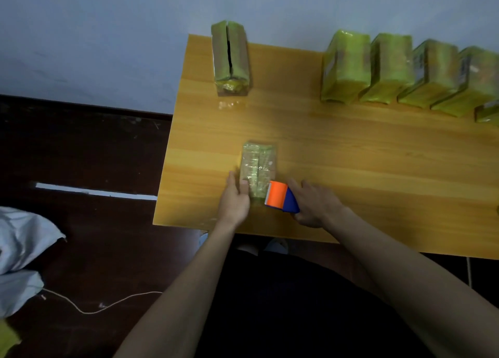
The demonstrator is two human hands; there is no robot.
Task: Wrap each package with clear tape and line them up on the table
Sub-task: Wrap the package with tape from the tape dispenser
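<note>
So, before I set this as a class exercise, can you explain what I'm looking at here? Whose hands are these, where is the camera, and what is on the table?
There is no machine: a person wears a camera on their head, looking down at their own arms. On the wooden table the left hand steadies a package, with its fingers on top. The right hand holds an orange and blue tape dispenser against the package's near end. Along the far edge, to the right, stands a row of wrapped packages. One more package stands alone on the left, with a dark slit along its top. On the floor lie a pale cloth and a cord.
</note>
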